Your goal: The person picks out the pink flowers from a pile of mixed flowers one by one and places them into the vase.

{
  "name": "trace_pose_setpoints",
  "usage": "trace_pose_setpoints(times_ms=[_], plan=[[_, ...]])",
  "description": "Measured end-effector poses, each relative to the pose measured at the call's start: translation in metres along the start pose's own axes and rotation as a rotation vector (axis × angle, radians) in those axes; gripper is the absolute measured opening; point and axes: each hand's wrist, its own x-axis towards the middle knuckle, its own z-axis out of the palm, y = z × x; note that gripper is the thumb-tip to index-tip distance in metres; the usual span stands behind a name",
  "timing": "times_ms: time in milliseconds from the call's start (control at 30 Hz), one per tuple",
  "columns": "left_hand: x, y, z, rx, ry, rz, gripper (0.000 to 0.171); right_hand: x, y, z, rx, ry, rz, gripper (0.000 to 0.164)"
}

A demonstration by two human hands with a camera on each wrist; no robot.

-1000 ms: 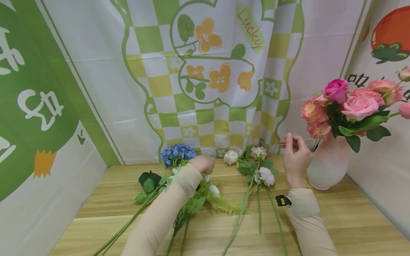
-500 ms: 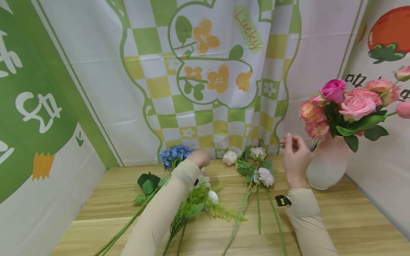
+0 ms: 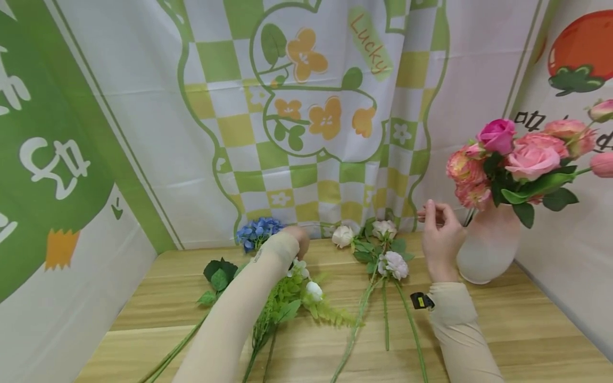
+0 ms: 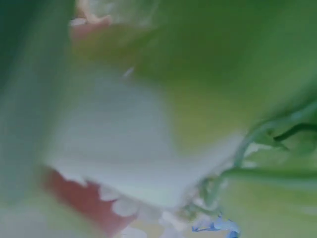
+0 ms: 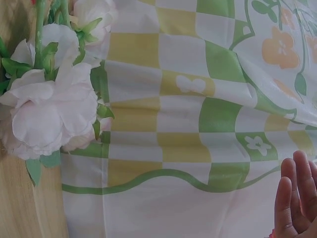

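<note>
My left hand (image 3: 299, 239) reaches down among the flowers at the middle left, its fingers hidden behind the wrist and sleeve. Right behind it is a blue hydrangea (image 3: 258, 233). Below it lie white blossoms (image 3: 299, 268), a white bud (image 3: 314, 290) and light green fern-like leaves (image 3: 330, 311). The left wrist view is filled with blurred petals and leaves, so what the fingers touch cannot be seen. My right hand (image 3: 442, 239) is raised beside the vase (image 3: 493, 244), fingers relaxed and holding nothing. In the right wrist view its fingertips (image 5: 285, 198) show at the lower right.
Pale roses (image 3: 394, 265) with long stems lie on the wooden table (image 3: 450, 361) between the hands. Dark green leaves (image 3: 220, 274) on stems lie at the left. Pink roses (image 3: 532, 157) fill the vase at the right. A checked curtain (image 3: 306, 175) hangs behind.
My left hand has moved slightly left and down, lower among the flowers. White blossoms below it show more. My right hand has stayed nearly still. The head view has shifted a little.
</note>
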Motion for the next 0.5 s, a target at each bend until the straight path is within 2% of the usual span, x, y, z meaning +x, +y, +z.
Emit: trace_pose_setpoints(times_ms=[33, 100, 167, 267, 333, 400, 467, 500], plan=[[0.005, -0.002, 0.001, -0.015, -0.016, 0.005, 0.008, 0.0, 0.0, 0.0, 0.001, 0.001, 0.001, 0.036], [0.009, -0.004, 0.003, 0.006, -0.004, 0.007, 0.008, 0.0, 0.0, 0.0, 0.005, 0.002, 0.003, 0.036], [0.04, -0.011, 0.013, 0.013, -0.018, 0.018, 0.004, 0.0, 0.0, 0.0, 0.006, 0.004, 0.003, 0.036], [0.084, -0.022, 0.032, 0.042, -0.003, 0.025, 0.003, 0.0, 0.001, 0.001, 0.006, 0.003, 0.001, 0.035], [0.101, -0.027, 0.04, 0.012, -0.019, 0.043, 0.009, 0.0, 0.001, 0.001, 0.001, 0.0, 0.002, 0.035], [0.076, -0.024, 0.035, -0.025, -0.014, 0.039, 0.013, 0.0, 0.001, 0.001, -0.003, -0.002, 0.003, 0.036], [0.047, -0.019, 0.03, -0.118, -0.005, 0.02, 0.026, 0.0, 0.001, 0.001, -0.011, -0.002, 0.005, 0.037], [0.027, -0.016, 0.024, -0.18, -0.011, 0.008, 0.031, 0.0, 0.001, 0.0, -0.011, -0.002, 0.006, 0.037]])
